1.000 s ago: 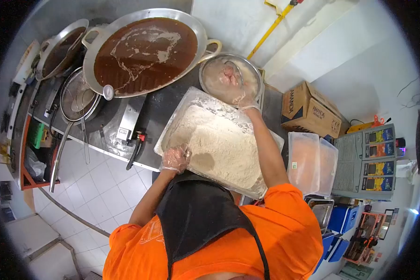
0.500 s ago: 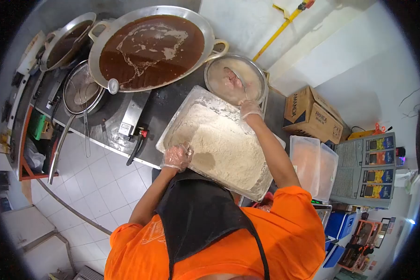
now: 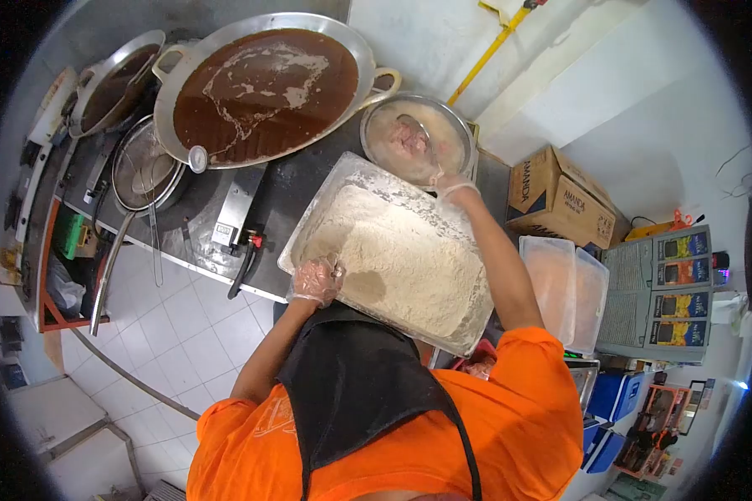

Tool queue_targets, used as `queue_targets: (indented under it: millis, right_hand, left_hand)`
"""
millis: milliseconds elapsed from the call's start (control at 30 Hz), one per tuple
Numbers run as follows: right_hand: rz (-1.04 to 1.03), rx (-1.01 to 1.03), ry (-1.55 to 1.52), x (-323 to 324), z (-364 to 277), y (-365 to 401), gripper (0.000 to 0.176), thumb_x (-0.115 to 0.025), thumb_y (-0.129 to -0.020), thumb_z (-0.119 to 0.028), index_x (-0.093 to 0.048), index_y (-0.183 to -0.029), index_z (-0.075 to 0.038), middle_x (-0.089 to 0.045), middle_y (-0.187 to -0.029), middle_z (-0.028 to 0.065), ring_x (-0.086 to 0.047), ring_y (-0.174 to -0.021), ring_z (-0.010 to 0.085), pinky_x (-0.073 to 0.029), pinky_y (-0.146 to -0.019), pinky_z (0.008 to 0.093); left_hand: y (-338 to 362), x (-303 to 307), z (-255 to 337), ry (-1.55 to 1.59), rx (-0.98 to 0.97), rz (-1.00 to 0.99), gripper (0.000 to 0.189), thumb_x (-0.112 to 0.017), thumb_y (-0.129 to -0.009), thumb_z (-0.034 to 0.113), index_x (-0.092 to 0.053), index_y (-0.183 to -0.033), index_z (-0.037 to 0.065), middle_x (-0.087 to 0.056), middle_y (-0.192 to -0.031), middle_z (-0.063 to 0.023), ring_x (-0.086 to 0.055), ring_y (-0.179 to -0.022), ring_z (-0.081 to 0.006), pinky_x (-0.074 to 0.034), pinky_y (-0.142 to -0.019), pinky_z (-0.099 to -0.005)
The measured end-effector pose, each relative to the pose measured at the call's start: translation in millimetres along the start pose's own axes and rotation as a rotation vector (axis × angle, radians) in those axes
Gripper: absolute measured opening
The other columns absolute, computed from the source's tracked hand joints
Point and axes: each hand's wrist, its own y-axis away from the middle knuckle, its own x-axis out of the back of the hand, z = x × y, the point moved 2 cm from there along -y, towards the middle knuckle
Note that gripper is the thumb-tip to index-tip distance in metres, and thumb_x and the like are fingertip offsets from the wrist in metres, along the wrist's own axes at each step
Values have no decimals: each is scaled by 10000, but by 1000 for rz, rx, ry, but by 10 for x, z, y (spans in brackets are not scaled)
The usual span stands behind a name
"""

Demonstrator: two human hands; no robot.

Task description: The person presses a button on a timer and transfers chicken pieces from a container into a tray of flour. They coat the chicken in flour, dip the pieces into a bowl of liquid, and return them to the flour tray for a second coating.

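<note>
A rectangular metal tray (image 3: 309,219) of pale flour lies in front of me. My left hand (image 3: 316,280), in a clear plastic glove, is at the tray's near left edge with its fingers curled; what they hold, if anything, is hidden. Beyond the tray stands a round metal bowl (image 3: 470,159) with cloudy liquid and pink pieces of raw meat (image 3: 409,138). My right hand (image 3: 454,185), also gloved, is closed on the handle of a metal ladle (image 3: 431,150) at the bowl's near rim. The ladle reaches into the bowl beside the meat.
A wide pan (image 3: 169,108) of brown oil stands at the back left, with a second pan (image 3: 81,111) farther left. Near them lies a round strainer (image 3: 119,171). On the right are a cardboard box (image 3: 564,200) and plastic containers (image 3: 548,280).
The pink meat shows as a broader heap in the bowl, and my right hand has shifted slightly right. My left hand stays at the tray's edge. The view has moved a little.
</note>
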Motion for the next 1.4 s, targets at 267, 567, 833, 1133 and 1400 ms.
queue_targets:
  millis: [267, 567, 833, 1133, 1400]
  right_hand:
    - [9, -59, -585, -865, 933, -504, 219, -537, -869, -198, -657, -933, -26, -644, -831, 105, -603, -686, 206, -470, -589, 346]
    - [1, -100, -1334, -1884, 1165, -1104, 238, -541, -893, -242, -659, -915, -36, -613, -754, 58, -543, -655, 137, -417, -539, 282]
    - [-230, -521, -2202, -666, 244, -282, 178, -559, -906, -246, -590, -807, -102, -519, -639, 0, -488, -520, 146, -403, -433, 266]
    - [15, -149, -1365, -902, 390, -465, 273, -490, -944, -308, -548, -763, -112, -470, -594, -3, -423, -455, 132, -339, -400, 289]
    - [-174, -420, -1806, -575, 239, -153, 301, -524, -922, -362, -568, -740, -127, -389, -509, -44, -364, -414, 80, -285, -363, 264]
  left_hand:
    - [4, -38, -35, -11, 3, -11, 260, -520, -829, 322, -585, -876, 74, -634, -761, -203, -628, -713, -376, -496, -652, -498]
    - [-38, 63, 23, -44, 90, -121, 293, -506, -839, 334, -588, -902, 60, -634, -760, -205, -623, -714, -384, -496, -664, -501]
    - [-35, -49, -6, -63, 55, -107, 295, -505, -838, 329, -596, -897, 54, -640, -790, -193, -627, -727, -374, -501, -656, -489]
    - [-19, -75, -11, -68, -3, 16, 256, -517, -827, 307, -581, -859, 62, -642, -768, -183, -631, -711, -354, -496, -641, -483]
    - [-21, -132, -46, -99, 14, -16, 273, -506, -833, 325, -582, -864, 65, -641, -753, -183, -632, -694, -357, -496, -638, -485]
